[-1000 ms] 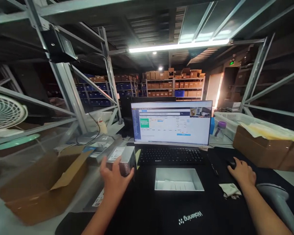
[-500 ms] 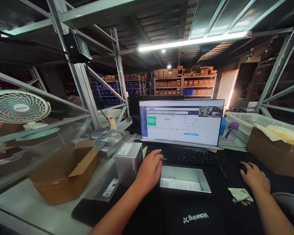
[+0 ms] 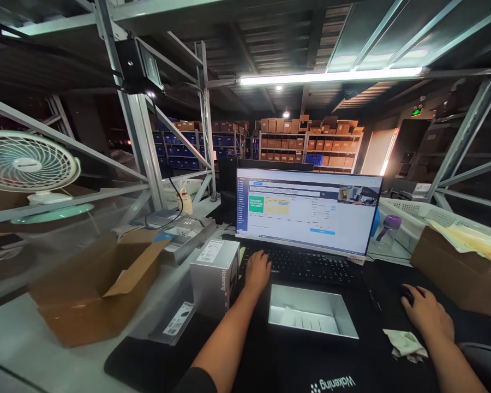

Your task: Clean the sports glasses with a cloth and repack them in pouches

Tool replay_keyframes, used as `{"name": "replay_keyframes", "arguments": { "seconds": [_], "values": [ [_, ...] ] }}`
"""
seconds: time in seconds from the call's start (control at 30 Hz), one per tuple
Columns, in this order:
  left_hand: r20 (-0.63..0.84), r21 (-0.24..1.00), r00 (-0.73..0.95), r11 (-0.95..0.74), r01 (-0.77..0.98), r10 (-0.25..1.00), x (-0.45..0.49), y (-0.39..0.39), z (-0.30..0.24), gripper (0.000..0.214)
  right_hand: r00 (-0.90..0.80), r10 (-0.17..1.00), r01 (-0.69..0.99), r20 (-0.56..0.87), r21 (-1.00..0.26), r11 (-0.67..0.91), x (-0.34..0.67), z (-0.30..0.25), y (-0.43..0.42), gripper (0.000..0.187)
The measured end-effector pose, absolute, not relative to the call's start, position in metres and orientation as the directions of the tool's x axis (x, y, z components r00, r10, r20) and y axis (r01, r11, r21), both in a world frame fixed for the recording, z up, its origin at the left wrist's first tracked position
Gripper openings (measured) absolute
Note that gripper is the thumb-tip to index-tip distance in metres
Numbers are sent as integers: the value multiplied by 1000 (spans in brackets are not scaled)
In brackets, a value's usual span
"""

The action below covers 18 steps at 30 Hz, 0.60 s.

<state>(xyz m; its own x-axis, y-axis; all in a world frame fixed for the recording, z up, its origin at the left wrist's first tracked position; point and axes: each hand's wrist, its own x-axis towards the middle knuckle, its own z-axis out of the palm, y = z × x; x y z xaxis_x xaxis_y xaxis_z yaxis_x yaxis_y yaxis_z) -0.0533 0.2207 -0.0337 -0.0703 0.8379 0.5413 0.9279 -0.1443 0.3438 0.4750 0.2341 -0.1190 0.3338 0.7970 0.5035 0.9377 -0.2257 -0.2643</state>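
My left hand (image 3: 257, 271) rests on the left part of the black keyboard (image 3: 306, 263), fingertips on the keys and nothing held. My right hand (image 3: 429, 312) lies over a black computer mouse (image 3: 407, 295), which shows only in part beneath the fingers. Behind the keyboard stands a lit monitor (image 3: 286, 224) showing a page with a green block and a yellow block. An open silver-grey tray (image 3: 311, 295) sits in front of the keyboard on the black mat. Left of my left hand is a grey box (image 3: 213, 289) with a white label and "Wakening" on its side.
An open cardboard box (image 3: 82, 316) stands at the left, a fan (image 3: 28, 162) beyond it. A crumpled cloth or paper (image 3: 406, 344) lies near my right hand. Another carton (image 3: 454, 270) and a purple-capped bottle (image 3: 388, 229) stand at the right. Flat grey packaging (image 3: 174, 325) lies left.
A yellow block has appeared on the monitor page. My left hand has shifted slightly and its forearm stands steeper, with the sleeve now showing. My right hand stays on the mouse. The view has shifted a little.
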Motion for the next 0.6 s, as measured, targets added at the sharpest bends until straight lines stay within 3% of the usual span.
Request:
{"name": "replay_keyframes", "arguments": {
  "seconds": [0.13, 0.23, 0.3, 0.37, 0.5, 0.6],
  "values": [
    [522, 265, -34, -124, 956, 852, -50, 218, -46, 28, 403, 789, 914, 464, -246, -323, 458, -102, 223, 65],
    [503, 249, -51, -89, 964, 863, -48, 219, -50, 29, 391, 712, 920, 583, -249, -302, 428, -63, 204, 68],
    [492, 257, -79, -58, 965, 867, -47, 220, -51, 29, 307, 650, 950, 695, -263, -167, 400, -31, 197, 60],
    [480, 265, -94, -42, 963, 872, -48, 222, -52, 28, 175, 679, 971, 713, -240, 2, 366, -4, 200, 53],
    [458, 261, -76, -52, 964, 886, -48, 220, -51, 28, -235, 805, 925, 544, -131, 358, 289, 10, 232, 33],
    [437, 254, -89, -28, 967, 895, -48, 215, -50, 33, -539, 742, 777, 400, -105, 621, 232, -2, 254, 31]
  ]
}}
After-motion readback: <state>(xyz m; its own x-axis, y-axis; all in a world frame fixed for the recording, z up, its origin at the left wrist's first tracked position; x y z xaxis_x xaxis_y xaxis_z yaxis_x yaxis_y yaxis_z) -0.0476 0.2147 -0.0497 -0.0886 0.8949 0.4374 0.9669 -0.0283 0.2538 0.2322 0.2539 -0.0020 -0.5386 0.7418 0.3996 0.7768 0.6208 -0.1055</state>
